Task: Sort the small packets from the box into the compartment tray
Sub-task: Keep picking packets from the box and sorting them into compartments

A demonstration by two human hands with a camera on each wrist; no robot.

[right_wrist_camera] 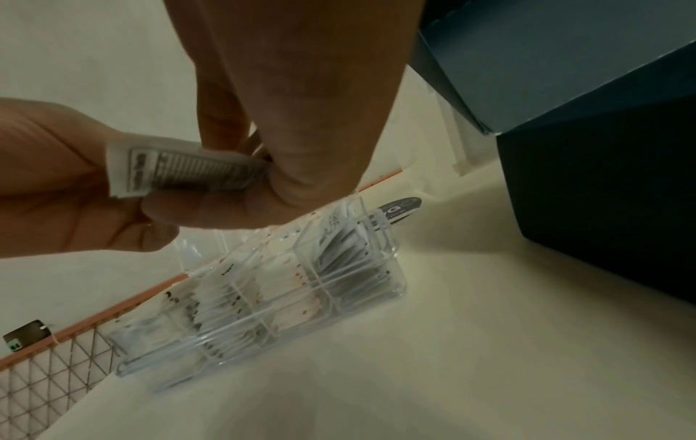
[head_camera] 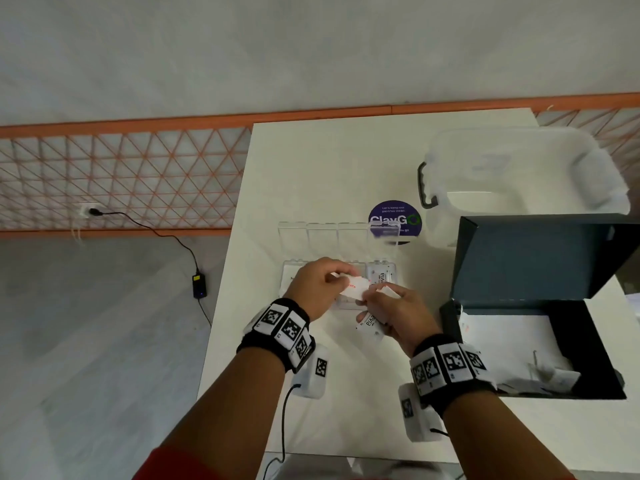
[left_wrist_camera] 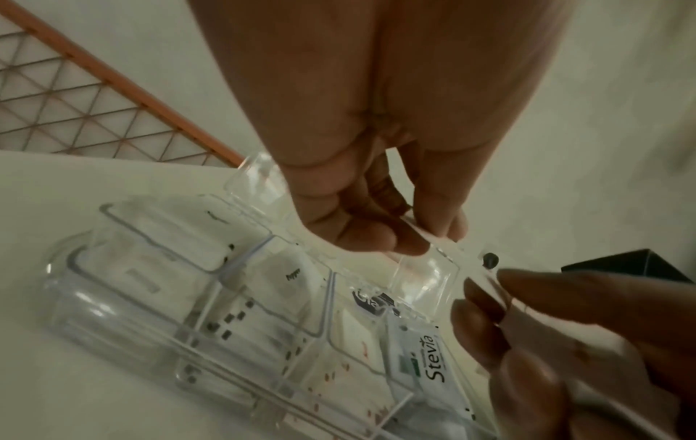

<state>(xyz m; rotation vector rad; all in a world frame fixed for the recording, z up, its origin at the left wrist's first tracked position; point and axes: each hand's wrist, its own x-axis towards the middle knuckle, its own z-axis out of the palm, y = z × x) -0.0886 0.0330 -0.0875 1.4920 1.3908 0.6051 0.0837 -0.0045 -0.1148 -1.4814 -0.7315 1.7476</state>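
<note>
Over the clear compartment tray [head_camera: 379, 271], my left hand [head_camera: 341, 277] pinches a white packet with red print [head_camera: 355, 287]. My right hand [head_camera: 377, 294] meets it from the right, its fingertips on the same packet [right_wrist_camera: 180, 169], while its curled fingers hold Stevia packets [head_camera: 370, 323] under the palm. The tray [left_wrist_camera: 188, 297] has several compartments with packets in them, and a Stevia packet [left_wrist_camera: 421, 357] stands in the rightmost one. The tray's lids [head_camera: 322, 233] stand open at the back. The dark box [head_camera: 536, 265] sits to the right, with loose white packets [head_camera: 540, 375] inside.
A clear plastic bin [head_camera: 519, 168] with a dark handle stands at the back right of the white table [head_camera: 311, 174]. A round purple sticker [head_camera: 394, 216] lies behind the tray. The table's left edge is near the tray. A cable and adapter [head_camera: 199, 285] lie on the floor.
</note>
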